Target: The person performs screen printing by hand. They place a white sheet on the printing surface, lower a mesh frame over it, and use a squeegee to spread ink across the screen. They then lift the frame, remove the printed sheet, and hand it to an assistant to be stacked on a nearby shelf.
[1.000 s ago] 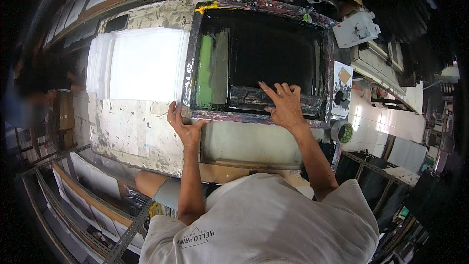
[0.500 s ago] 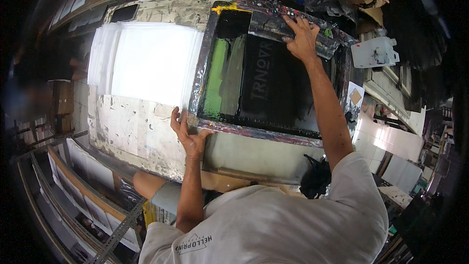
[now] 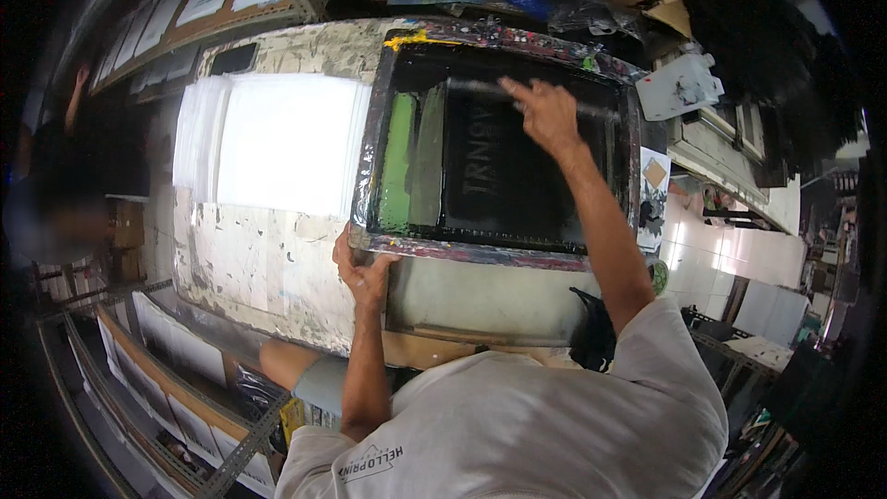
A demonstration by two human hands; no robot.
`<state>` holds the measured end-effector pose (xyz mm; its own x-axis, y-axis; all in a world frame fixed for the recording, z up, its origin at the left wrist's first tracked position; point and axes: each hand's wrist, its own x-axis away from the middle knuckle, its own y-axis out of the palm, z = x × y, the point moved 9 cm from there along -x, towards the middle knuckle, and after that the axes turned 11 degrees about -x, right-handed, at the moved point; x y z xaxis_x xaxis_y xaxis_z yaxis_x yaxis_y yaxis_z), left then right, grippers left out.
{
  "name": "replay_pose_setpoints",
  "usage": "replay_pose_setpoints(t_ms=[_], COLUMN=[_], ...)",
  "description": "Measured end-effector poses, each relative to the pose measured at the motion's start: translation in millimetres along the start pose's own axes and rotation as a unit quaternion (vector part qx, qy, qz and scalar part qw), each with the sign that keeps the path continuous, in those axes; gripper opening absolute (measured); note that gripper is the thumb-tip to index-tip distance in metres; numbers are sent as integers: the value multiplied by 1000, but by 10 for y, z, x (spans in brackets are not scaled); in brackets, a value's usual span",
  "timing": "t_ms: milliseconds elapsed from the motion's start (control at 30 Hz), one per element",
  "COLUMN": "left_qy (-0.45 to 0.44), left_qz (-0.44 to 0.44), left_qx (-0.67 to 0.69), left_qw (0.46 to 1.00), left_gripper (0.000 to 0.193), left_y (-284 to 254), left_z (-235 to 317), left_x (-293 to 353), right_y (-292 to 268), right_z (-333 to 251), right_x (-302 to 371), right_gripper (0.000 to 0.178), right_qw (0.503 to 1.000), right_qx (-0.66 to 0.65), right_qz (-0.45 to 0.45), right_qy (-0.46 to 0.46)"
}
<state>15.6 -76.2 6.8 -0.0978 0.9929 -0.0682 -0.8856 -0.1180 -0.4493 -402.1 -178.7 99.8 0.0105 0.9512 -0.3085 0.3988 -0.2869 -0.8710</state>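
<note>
Head view: left hand [image 3: 363,270] clamps paint-crusted screen frame [image 3: 462,249]; right hand [image 3: 547,114] spread above.

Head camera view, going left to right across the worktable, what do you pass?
Stack of white sheets → left hand gripping the screen-printing frame corner → green ink strip → right hand over the dark mesh → white squeeze bottle.

The screen [image 3: 517,166] is black with a bright green stripe along its left side; its frame [image 3: 370,157] is speckled with red, yellow and purple ink. The sheets [image 3: 277,143] are plain white; the table [image 3: 249,268] is off-white, blotched grey.
</note>
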Motion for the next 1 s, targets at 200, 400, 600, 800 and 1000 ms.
replay_pose_setpoints(t_ms=[200, 400, 600, 800, 1000], left_qy=[5, 44, 105, 62, 158], left_qz=[23, 97, 129, -3, -12], left_qx=[94, 95, 123, -58, -336], left_qw=[995, 990, 978, 996, 929], left_gripper=[88, 90, 87, 40, 40], left_y=[-129, -326, -318, 416, 1019], left_z=[532, 1286, 2112, 1450, 969], left_x=[-68, -283, -705, -778, -204], right_y=[-558, -1467, -2154, -2638, -2813], right_z=[-977, -1680, -1572, -1370, -1338], right_x=[981, 1179, 400, -445, -838], right_gripper=[49, 58, 64, 54, 55], right_qw=[997, 996, 991, 990, 995], right_qx=[-62, -54, -20, -11, -60], right_qz=[-40, 30, 106, 109, 61], right_qy=[21, -63, -82, -85, -50])
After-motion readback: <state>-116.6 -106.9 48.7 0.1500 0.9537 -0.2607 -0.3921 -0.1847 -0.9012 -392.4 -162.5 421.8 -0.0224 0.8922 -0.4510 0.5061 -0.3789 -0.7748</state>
